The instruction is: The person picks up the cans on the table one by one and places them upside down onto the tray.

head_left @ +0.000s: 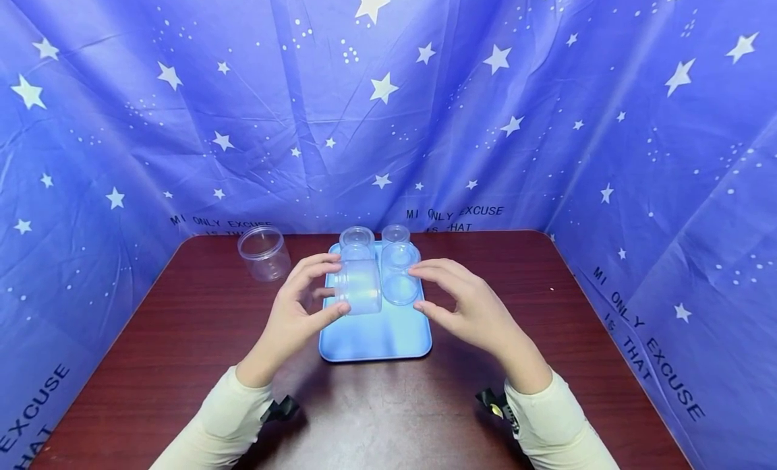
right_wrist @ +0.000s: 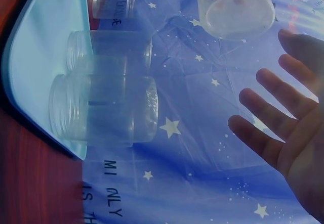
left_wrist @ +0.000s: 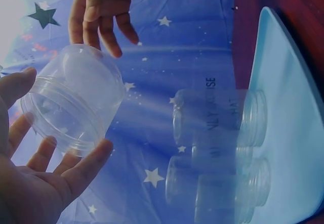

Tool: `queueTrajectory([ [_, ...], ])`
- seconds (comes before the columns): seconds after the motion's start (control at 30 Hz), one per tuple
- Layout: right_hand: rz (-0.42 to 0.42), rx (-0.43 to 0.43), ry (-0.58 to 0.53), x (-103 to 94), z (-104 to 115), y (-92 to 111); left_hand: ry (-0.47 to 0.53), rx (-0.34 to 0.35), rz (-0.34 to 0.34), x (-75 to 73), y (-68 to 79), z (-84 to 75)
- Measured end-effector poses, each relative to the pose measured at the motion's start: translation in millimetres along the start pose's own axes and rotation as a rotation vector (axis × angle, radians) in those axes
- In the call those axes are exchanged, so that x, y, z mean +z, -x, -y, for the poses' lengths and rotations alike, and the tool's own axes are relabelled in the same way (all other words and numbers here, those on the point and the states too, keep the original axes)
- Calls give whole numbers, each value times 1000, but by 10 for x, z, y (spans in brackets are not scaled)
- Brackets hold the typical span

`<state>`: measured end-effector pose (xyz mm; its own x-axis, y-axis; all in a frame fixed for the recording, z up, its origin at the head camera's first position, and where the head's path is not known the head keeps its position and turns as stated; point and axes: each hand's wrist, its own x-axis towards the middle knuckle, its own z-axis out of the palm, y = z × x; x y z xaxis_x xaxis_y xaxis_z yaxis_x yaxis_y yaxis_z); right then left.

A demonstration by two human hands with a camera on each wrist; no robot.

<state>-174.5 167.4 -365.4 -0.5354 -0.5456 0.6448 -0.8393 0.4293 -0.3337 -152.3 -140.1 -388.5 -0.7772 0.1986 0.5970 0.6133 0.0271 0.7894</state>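
My left hand (head_left: pixel 303 301) grips a clear plastic jar (head_left: pixel 363 288) round its threaded mouth, thumb on the near side and fingers on the far side. The jar is held on its side above the blue tray (head_left: pixel 376 348), with its base pointing right. Facing that base, my right hand (right_wrist: pixel 288 113) has its fingers spread and holds nothing; a gap separates it from the jar in the right wrist view. Several similar clear jars (left_wrist: pixel 217 118) stand mouth down on the tray, toward its far side, beyond the hands.
Another clear jar (head_left: pixel 264 254) stands mouth up on the dark red wooden table (head_left: pixel 182 335), left of the tray. A blue curtain (head_left: pixel 328 119) with white stars surrounds the table at the back and sides.
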Motion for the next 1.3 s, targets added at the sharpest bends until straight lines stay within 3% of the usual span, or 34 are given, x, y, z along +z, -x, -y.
queueTrajectory([
  [0.27,29,36,-109,53,49,-18,86,-6,6,61,6,5],
  [0.57,43,86,-199,134,105,-22,94,-38,22,89,18,-22],
  [1.3,70,74,-240,272,139,-40,75,-47,69,137,47,-9],
])
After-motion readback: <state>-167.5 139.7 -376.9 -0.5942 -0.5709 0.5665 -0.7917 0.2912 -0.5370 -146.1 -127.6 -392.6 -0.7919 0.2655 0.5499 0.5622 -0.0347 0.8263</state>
